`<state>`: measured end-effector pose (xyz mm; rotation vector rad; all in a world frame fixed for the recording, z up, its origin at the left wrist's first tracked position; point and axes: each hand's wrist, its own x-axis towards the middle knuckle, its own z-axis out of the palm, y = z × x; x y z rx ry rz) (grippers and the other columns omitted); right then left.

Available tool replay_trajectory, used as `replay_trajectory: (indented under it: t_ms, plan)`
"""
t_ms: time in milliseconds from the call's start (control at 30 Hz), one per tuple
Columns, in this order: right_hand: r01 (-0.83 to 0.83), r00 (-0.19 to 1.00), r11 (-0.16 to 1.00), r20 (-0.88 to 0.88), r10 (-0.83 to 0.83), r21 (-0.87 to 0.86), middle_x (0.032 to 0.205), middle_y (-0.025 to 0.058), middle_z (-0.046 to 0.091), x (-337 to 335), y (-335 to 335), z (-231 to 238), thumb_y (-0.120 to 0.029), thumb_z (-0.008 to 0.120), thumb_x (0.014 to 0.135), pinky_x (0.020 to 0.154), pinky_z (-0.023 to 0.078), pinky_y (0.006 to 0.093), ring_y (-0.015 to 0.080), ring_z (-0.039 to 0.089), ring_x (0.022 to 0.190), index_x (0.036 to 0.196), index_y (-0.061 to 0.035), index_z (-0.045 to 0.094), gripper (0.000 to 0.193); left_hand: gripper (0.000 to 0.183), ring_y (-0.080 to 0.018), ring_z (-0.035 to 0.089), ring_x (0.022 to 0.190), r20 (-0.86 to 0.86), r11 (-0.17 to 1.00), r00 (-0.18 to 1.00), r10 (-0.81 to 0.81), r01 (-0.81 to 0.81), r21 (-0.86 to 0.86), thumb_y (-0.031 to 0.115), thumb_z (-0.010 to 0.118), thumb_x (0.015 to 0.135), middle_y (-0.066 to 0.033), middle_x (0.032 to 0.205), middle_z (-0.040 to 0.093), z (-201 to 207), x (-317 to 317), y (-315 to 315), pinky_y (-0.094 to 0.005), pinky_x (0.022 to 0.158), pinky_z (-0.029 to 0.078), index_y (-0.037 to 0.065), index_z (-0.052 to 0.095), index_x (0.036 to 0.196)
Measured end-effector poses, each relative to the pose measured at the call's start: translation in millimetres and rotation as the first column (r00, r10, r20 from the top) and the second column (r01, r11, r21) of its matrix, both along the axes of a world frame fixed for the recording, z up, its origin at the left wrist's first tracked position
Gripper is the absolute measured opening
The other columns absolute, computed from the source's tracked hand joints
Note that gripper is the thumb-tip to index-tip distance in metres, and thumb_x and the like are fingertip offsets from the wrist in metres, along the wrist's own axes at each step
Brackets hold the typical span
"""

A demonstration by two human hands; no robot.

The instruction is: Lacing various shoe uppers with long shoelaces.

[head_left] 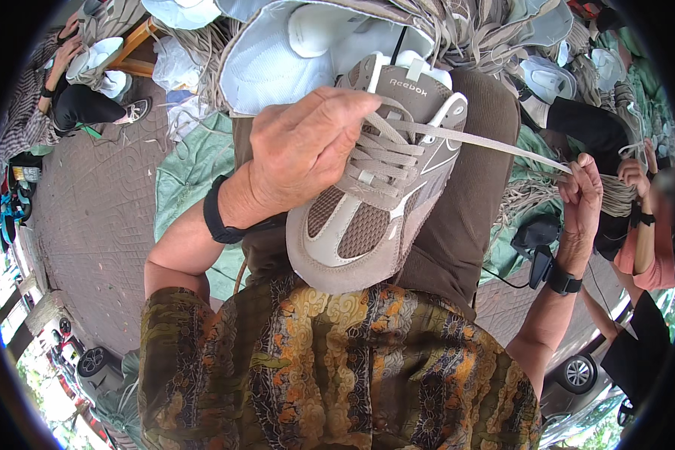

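Observation:
A brown and grey sneaker [362, 229] rests on my lap, its toe pointing toward me and its tongue [410, 94] away. Flat beige laces cross its upper in several rows. My left hand [307, 146] is closed at the shoe's left eyelet edge, pinching a lace loop at the fingertips; its palm covers part of that side. A long free stretch of shoelace [495, 140] runs taut from the upper eyelets to the right. Out at its far end, my right hand [582, 191] pinches the lace between thumb and fingers, apart from the shoe.
White-lined shoe uppers [259, 64] and bundles of beige laces [469, 34] crowd the far side. Green sheeting [191, 172] lies at left on the paved floor [97, 217]. Co-workers sit at both sides, one person's hand [634, 178] near my right hand.

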<state>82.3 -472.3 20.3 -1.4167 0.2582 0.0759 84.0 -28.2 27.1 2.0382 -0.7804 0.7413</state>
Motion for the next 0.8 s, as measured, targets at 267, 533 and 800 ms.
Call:
replay_trajectory:
  t_ms: [267,533,800]
  plan:
    - [0.026,0.99,0.971,0.13,-0.058,0.237,0.068,-0.0051,0.038,-34,-16,28,0.001,0.053,0.095,0.043,0.023,0.017,0.0004,0.028,0.048,0.106,-0.0041,0.049,0.013,0.035,-0.0185,0.056,0.05,0.119,0.932,0.992,0.048,-0.087,0.352,-0.003,0.066,0.078,-0.0052,0.067,0.055,4,-10,10,-0.0313,0.044,0.046,0.003,0.061,0.111]
    - [0.073,0.954,0.918,0.242,-0.179,0.39,0.076,-0.0022,0.04,-100,-54,74,0.004,0.052,0.095,0.049,0.025,0.0184,0.002,0.029,0.051,0.114,-0.0005,0.05,0.02,0.022,-0.0302,0.059,0.053,-0.299,0.937,0.952,-0.068,0.164,0.308,0.003,0.058,0.085,-0.0098,0.064,0.056,9,-21,5,-0.039,0.05,0.047,0.007,0.046,0.104]
    - [0.532,0.723,0.825,0.407,-0.559,0.188,0.073,-0.0037,0.038,-133,-64,130,0.005,0.048,0.095,0.054,0.029,0.0203,0.0027,0.03,0.054,0.131,0.0065,0.047,0.036,0.024,-0.0336,0.059,0.056,-0.572,0.948,0.82,0.007,0.177,0.265,0.009,0.058,0.087,-0.0138,0.066,0.06,19,-15,8,-0.0449,0.055,0.047,0.007,0.047,0.108]
